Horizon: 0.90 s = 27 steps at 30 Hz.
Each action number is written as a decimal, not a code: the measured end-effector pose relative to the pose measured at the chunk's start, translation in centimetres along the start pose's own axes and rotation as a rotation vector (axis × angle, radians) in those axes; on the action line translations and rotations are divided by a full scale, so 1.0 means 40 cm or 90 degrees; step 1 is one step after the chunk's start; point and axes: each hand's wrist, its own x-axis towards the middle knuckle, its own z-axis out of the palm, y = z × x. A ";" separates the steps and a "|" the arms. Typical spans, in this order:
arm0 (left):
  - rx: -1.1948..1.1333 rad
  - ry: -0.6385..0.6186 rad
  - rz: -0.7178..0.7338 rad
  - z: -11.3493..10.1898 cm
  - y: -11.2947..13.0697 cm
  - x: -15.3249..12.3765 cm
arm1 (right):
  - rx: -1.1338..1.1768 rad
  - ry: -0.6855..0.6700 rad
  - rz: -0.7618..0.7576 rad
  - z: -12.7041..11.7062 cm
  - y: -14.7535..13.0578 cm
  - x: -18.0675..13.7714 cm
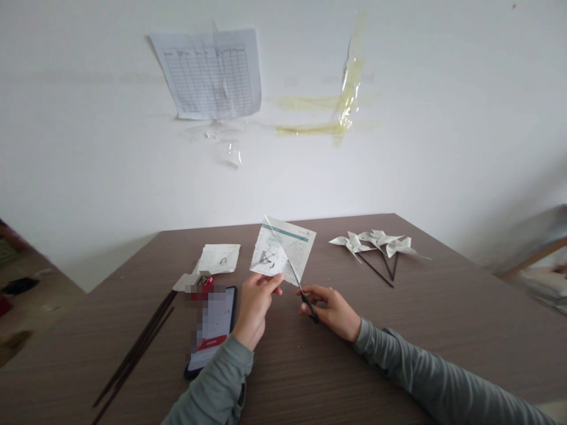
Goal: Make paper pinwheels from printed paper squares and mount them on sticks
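My left hand pinches the lower edge of a square sheet of printed paper, holding it up above the table. The sheet has a green band near its top and a small black picture at its lower left. In my right hand is a pair of scissors with black handles, my fingers closed round the grips. Their blades lie at the sheet's lower right edge, pointing up along a diagonal line on it. How far the blades reach into the paper I cannot tell.
On the brown table, several paper pinwheels on dark sticks lie to the right. At left are a stack of paper squares, a phone and long dark sticks. A white wall with a taped sheet stands behind.
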 end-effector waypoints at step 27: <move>0.008 -0.021 -0.011 0.004 0.007 -0.011 | 0.021 0.009 0.011 0.004 -0.015 -0.002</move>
